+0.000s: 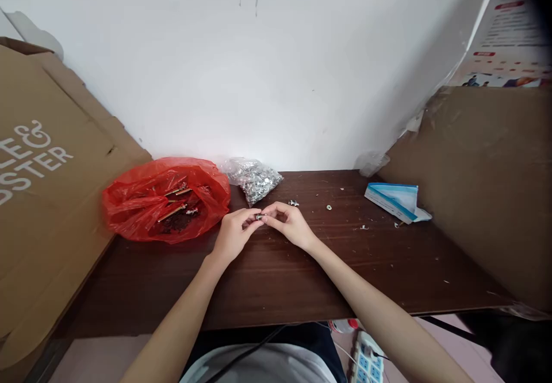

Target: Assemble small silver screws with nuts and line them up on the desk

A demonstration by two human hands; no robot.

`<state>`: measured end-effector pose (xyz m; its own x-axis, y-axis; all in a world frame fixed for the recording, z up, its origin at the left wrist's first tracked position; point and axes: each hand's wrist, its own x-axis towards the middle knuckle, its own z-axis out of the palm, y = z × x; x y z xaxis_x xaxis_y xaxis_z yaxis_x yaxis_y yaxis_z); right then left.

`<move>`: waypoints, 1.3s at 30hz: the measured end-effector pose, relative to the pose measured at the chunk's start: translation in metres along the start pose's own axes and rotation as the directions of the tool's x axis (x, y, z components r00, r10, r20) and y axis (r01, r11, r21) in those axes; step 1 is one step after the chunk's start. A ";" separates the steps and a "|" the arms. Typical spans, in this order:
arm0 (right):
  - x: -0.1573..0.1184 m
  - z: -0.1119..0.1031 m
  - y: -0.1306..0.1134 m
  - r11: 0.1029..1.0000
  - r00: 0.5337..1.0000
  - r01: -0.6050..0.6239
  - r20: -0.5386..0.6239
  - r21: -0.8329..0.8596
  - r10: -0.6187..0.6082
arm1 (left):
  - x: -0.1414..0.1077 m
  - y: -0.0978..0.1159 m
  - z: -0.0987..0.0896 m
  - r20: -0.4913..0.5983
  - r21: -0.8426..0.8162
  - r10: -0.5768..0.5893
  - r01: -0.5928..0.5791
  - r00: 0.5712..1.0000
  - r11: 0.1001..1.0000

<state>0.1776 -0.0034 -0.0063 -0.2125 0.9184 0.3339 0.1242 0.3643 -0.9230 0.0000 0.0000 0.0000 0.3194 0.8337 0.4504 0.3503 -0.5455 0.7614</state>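
Over the middle of the dark table, a small dark metal piece like a screw [259,217] is pinched between my two hands. My left hand [236,230] grips its left end between thumb and fingertips. The thumb and forefinger of my right hand [290,222] are closed on its right end. Its exact shape is too small to make out. Just behind my right hand lies another small metal piece [294,203]. A clear plastic bag of shiny metal parts [260,182] sits behind my hands.
To the left, an open red plastic bag [129,199] holds long brass-coloured pieces and dark small parts. A small ring [329,207] and scraps lie on the brown table [267,291]. A blue-and-white folded carton [390,200] is at right. Cardboard [64,210] stands along both sides.
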 end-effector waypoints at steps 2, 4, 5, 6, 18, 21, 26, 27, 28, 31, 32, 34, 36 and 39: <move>0.000 0.001 0.001 0.999 0.998 0.050 -0.027 -0.017 -0.051 | 0.001 -0.001 0.001 -0.008 -0.118 -0.093 0.091 0.996 0.989; 0.000 0.001 0.000 0.994 0.993 0.105 -0.046 -0.033 -0.107 | 0.002 -0.002 0.003 0.005 -0.250 -0.175 0.171 0.984 0.953; 0.000 0.000 -0.001 0.991 0.990 0.129 -0.051 -0.043 -0.131 | 0.003 -0.002 0.004 0.018 -0.310 -0.207 0.202 0.978 0.929; 0.000 0.000 -0.002 0.987 0.987 0.150 -0.056 -0.057 -0.153 | 0.003 -0.002 0.004 0.034 -0.363 -0.230 0.227 0.973 0.904; -0.006 0.003 -0.011 0.936 0.958 0.276 -0.012 -0.219 -0.285 | 0.003 0.003 0.005 0.118 -0.481 -0.321 0.337 0.940 0.810; -0.005 0.005 -0.010 0.952 0.967 0.246 -0.026 -0.184 -0.255 | 0.002 0.003 0.005 0.105 -0.448 -0.303 0.317 0.947 0.836; -0.003 0.004 -0.006 0.989 0.988 0.127 -0.073 -0.080 -0.133 | 0.001 0.004 0.005 0.084 -0.448 -0.304 0.309 0.949 0.839; -0.002 0.004 -0.005 0.994 0.992 0.084 -0.082 -0.074 -0.090 | 0.001 0.005 0.005 0.083 -0.446 -0.307 0.311 0.948 0.839; -0.002 0.003 -0.004 0.996 0.995 0.042 -0.083 -0.077 -0.048 | 0.001 0.005 0.005 0.079 -0.441 -0.307 0.309 0.949 0.842; -0.001 0.003 -0.002 0.990 0.998 -0.048 -0.053 -0.129 0.042 | 0.000 0.005 0.005 0.056 -0.418 -0.293 0.289 0.955 0.861; -0.001 0.003 -0.002 0.988 0.998 -0.059 -0.045 -0.143 0.053 | 0.000 0.005 0.005 0.049 -0.412 -0.289 0.283 0.956 0.866; 0.000 0.002 -0.001 0.990 0.998 -0.051 -0.042 -0.130 0.046 | -0.001 0.004 0.005 0.046 -0.413 -0.291 0.283 0.956 0.866; 0.000 0.002 0.000 0.998 0.999 -0.024 -0.027 -0.061 0.023 | -0.001 0.003 0.005 0.046 -0.429 -0.299 0.290 0.953 0.856; 0.001 0.001 0.000 0.999 1.000 -0.021 -0.009 0.025 0.022 | -0.001 0.002 0.005 0.038 -0.439 -0.305 0.290 0.952 0.850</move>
<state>0.1761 -0.0032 -0.0059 -0.2014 0.9273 0.3154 0.1041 0.3404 -0.9345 0.0048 -0.0024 -0.0007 0.2305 0.9566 0.1786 0.0040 -0.1844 0.9828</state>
